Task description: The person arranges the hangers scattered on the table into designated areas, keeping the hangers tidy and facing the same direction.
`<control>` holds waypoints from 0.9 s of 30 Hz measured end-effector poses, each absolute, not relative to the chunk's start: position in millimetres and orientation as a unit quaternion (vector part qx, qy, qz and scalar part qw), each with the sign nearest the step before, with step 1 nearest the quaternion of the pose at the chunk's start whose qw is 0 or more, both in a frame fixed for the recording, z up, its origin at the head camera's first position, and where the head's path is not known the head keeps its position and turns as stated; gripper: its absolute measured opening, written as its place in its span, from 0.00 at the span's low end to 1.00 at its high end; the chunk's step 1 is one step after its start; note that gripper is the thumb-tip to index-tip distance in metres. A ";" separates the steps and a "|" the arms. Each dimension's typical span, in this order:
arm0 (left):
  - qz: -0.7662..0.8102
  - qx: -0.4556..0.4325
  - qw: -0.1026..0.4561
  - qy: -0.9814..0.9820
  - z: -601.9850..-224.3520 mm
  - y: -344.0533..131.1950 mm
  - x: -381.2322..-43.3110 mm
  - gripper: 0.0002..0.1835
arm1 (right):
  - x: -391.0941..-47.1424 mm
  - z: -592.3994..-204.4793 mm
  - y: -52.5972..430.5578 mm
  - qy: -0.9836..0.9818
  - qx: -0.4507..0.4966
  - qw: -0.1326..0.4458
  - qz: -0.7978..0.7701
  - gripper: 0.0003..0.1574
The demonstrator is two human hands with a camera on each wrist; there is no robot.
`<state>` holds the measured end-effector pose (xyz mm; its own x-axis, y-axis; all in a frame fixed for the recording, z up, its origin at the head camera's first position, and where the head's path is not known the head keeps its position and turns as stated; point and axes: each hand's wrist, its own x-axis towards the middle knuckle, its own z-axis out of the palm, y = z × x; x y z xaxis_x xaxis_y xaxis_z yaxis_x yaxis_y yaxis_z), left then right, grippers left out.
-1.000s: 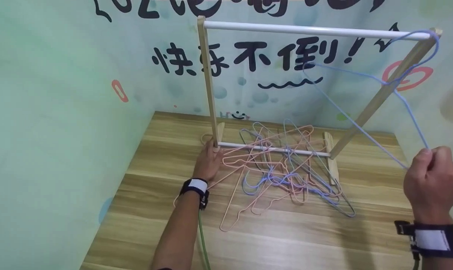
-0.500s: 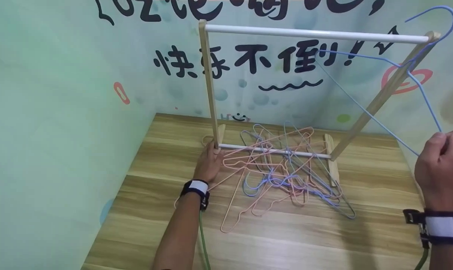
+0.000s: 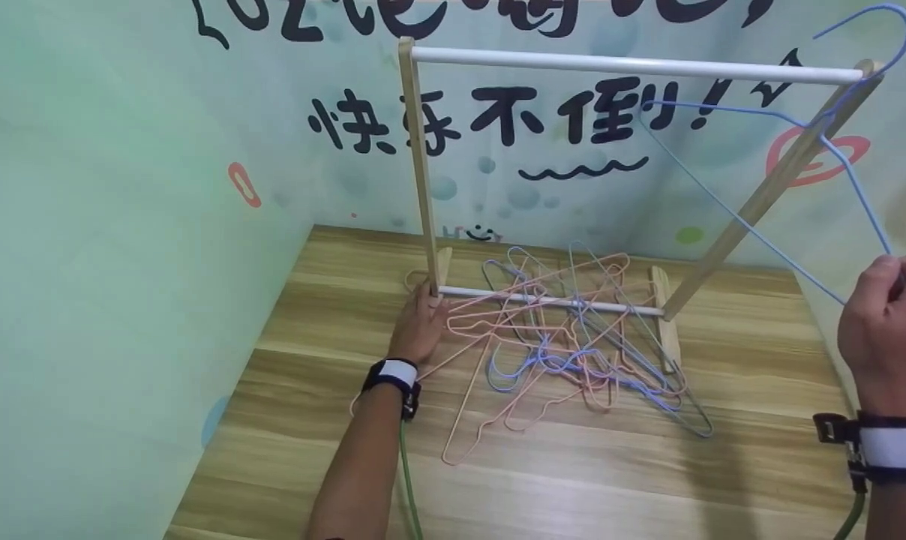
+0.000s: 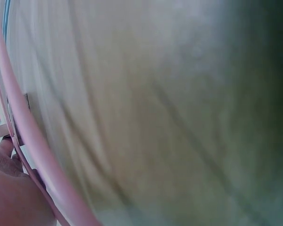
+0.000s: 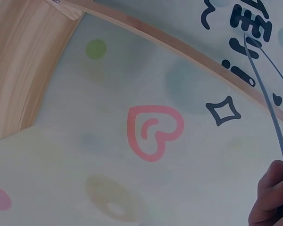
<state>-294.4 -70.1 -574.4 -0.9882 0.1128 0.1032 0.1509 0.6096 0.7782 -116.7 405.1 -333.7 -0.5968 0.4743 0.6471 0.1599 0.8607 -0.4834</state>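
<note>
The right hand gripped a blue wire hanger at its lower near corner, curled fingers wrapped round the wire, so that the body slanted up and away with the hook uppermost; that low hold probably served to lift the hook without the fist nearing the rack. The hook's tip stood above the right end of the white top rail, unhooked, though whether the wire touched the rail end could not be told. The left hand lay at the base of the wooden left post, seemingly to steady the rack; its fingers were partly hidden, leaving it unclear whether they clasped the wood or merely pressed it. A pink hanger crossed close beside that hand in the left wrist view. Between the posts, a tangled heap of pink, blue and greyish hangers lay on the wood-grain surface around the lower rail, within reach of both hands.
</note>
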 end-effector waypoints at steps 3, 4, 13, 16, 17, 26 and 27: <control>-0.435 -0.072 0.018 -0.897 -575.0 -70.7 -294.8 0.34 | -119.3 -335.9 408.5 -0.874 -0.170 0.413 0.188 0.27; -0.436 -0.073 0.018 -0.897 -575.4 -70.9 -295.1 0.35 | -120.4 -336.8 409.6 -0.875 -0.165 0.415 0.187 0.27; -0.458 -0.086 0.038 -0.884 -578.5 -70.7 -297.7 0.28 | -124.1 -344.8 414.0 -0.875 -0.161 0.403 0.216 0.23; -0.457 -0.087 0.046 -0.884 -576.0 -69.8 -296.4 0.27 | -123.8 -349.4 415.3 -0.874 -0.151 0.414 0.205 0.24; -0.454 -0.087 0.047 -0.886 -575.1 -69.5 -296.0 0.27 | -123.7 -350.9 415.5 -0.875 -0.147 0.416 0.200 0.24; -0.442 -0.080 0.042 -0.892 -574.6 -69.0 -295.4 0.30 | -116.9 -345.1 399.7 -0.891 -0.140 0.401 0.161 0.24; -0.440 -0.079 0.039 -0.894 -574.9 -69.2 -295.5 0.31 | -116.5 -344.9 398.6 -0.892 -0.140 0.398 0.159 0.24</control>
